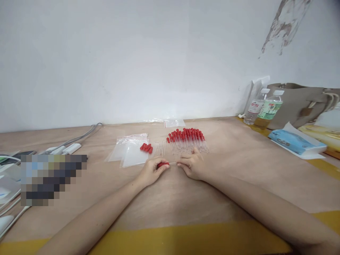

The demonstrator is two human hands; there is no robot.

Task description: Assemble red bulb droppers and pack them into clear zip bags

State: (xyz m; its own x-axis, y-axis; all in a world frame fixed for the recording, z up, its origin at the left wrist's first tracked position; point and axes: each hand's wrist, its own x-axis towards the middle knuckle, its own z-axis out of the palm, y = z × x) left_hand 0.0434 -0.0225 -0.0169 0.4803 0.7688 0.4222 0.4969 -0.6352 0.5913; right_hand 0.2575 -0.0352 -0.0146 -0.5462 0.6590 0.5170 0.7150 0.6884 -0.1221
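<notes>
Droppers, already capped, lay beyond the right hand, whose fingers pinched a tube; the left hand clamped a bulb at its end. Loose bulbs and bare tubes remained.

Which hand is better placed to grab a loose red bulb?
Likely the left hand: though pinching a bulb, it lies nearer the loose bulbs; the right hand holds the tube, farther off.
</notes>
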